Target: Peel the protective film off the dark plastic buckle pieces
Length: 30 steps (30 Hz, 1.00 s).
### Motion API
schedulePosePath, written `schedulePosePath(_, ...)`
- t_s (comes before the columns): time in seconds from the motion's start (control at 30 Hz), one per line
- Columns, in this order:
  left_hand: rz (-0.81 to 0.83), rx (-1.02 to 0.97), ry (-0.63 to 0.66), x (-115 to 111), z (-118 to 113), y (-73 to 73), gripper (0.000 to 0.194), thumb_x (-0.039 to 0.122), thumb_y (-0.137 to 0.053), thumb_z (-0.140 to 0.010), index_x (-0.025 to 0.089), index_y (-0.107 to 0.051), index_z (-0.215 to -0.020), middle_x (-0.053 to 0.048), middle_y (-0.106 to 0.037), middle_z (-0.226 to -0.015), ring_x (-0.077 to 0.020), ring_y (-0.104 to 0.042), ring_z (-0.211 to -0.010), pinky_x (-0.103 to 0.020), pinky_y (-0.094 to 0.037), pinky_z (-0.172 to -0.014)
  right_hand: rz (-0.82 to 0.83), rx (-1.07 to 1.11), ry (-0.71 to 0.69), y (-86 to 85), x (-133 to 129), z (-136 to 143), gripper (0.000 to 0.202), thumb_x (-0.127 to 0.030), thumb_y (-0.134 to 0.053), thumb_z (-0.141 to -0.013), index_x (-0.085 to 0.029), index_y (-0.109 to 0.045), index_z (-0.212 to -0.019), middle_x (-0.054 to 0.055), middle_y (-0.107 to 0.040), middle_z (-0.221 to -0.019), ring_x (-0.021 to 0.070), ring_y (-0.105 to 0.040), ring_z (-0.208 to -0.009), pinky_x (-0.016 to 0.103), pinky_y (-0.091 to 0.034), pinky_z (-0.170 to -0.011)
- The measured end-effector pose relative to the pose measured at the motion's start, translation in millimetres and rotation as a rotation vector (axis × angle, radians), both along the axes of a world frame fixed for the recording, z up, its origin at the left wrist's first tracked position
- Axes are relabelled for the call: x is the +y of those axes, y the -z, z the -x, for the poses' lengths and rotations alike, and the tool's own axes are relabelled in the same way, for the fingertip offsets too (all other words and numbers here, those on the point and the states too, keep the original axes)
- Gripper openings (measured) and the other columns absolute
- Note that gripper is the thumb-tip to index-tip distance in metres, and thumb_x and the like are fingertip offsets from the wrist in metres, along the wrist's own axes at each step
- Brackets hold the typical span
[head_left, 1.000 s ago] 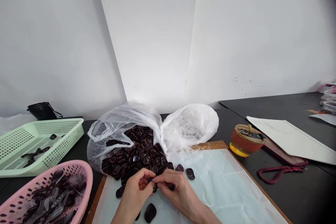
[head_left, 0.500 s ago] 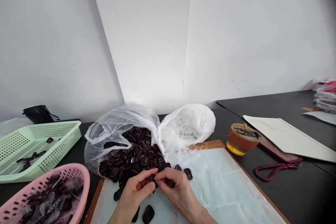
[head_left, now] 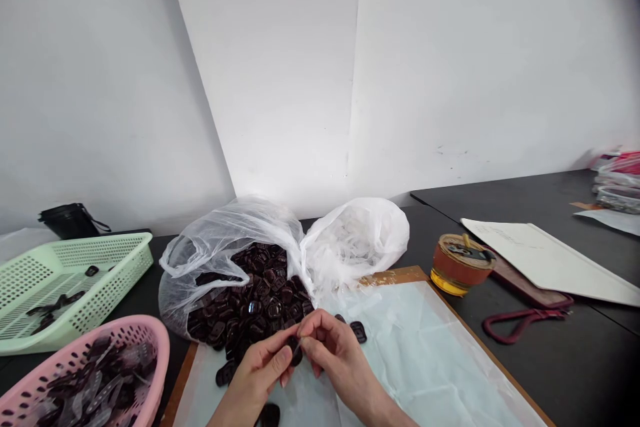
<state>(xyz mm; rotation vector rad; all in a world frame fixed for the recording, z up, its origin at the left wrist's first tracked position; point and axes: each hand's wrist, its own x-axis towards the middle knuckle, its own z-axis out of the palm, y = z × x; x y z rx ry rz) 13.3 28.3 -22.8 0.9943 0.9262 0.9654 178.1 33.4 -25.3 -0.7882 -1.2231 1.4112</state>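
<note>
Between my hands is a small dark, glossy rounded piece (head_left: 297,353), partly covered by fingers. My left hand (head_left: 260,370) is closed, pinching the piece between thumb and fingers. My right hand (head_left: 337,353) is closed too, its thumb and forefinger pressed together at the piece's upper edge; what lies in that pinch is too small to make out. Just beyond, a heap of similar dark pieces (head_left: 267,293) spills from a clear plastic bag (head_left: 200,240). A loose dark piece (head_left: 226,372) lies left of my left hand, and another (head_left: 358,331) beyond my right.
Pale sheeting (head_left: 425,360) covers a wood-edged board. A white bag (head_left: 395,240) of clear bits stands behind it. To the left are a pink basket (head_left: 163,347) and a green basket (head_left: 143,247). An amber-bottomed jar (head_left: 460,267), wrist strap (head_left: 510,337) and white notebook (head_left: 545,253) lie right.
My right hand's fingers have shifted up and pinch at the top of the piece, which shows more clearly. The loose pieces near the front edge are more hidden. The view has shifted slightly.
</note>
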Motion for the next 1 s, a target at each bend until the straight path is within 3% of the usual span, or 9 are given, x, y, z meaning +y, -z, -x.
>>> schedulePosePath(0.13,-0.026,-0.006,0.024,1.6,2.4,-1.2,0.044,0.045,-0.078,-0.074,0.026,-0.075,-0.114,-0.005,-0.069,-0.09,-0.0127,-0.043,-0.065,-0.025,-0.035,-0.06,0.005,0.054,-0.065,3.1,-1.8,3.2,0.027,-0.044,-0.062,-0.089,-0.019,-0.052,-0.085,-0.005,-0.053,-0.067,0.0061,-0.042,-0.046,0.018,-0.035,-0.042)
schedulePosePath(0.33,-0.155,0.119,0.067,2.6,6.4,-1.5,0.044,0.043,-0.071,-0.082,0.027,-0.07,-0.122,-0.004,-0.065,-0.086,-0.0137,-0.044,-0.065,-0.026,-0.035,-0.06,0.033,0.055,-0.087,9.7,-1.6,6.0,0.031,-0.048,-0.062,-0.089,-0.02,-0.049,-0.086,-0.005,-0.053,-0.077,0.0031,-0.039,-0.045,0.017,-0.031,-0.041)
schedulePosePath(0.57,-0.302,0.324,0.128,3.4,11.8,3.2,0.045,0.044,-0.063,-0.087,0.029,-0.065,-0.129,-0.005,-0.062,-0.087,-0.0176,-0.048,-0.069,-0.027,-0.041,-0.06,0.107,0.093,-0.135,1.6,-2.7,5.4,0.035,-0.049,-0.067,-0.084,-0.021,-0.048,-0.079,-0.009,-0.045,-0.059,0.0051,-0.035,-0.043,0.016,-0.033,-0.039)
schedulePosePath(0.83,-0.285,0.272,0.055,8.2,12.9,14.9,0.045,0.049,-0.066,-0.084,0.032,-0.068,-0.125,-0.007,-0.071,-0.106,-0.0205,-0.059,-0.079,-0.029,-0.051,-0.071,0.158,0.075,-0.077,-1.1,1.2,-1.5,0.036,-0.046,-0.076,-0.076,-0.013,-0.065,-0.083,-0.002,-0.062,-0.059,0.0081,-0.055,-0.052,0.02,-0.047,-0.054)
schedulePosePath(1.0,-0.213,0.196,0.005,5.6,8.7,12.2,0.039,0.043,-0.073,-0.08,0.028,-0.073,-0.115,-0.007,-0.074,-0.109,-0.022,-0.064,-0.088,-0.028,-0.053,-0.077,0.208,0.116,0.002,-0.9,5.0,-2.2,0.037,-0.039,-0.086,-0.063,-0.015,-0.062,-0.077,-0.006,-0.06,-0.057,0.0063,-0.052,-0.045,0.018,-0.044,-0.043)
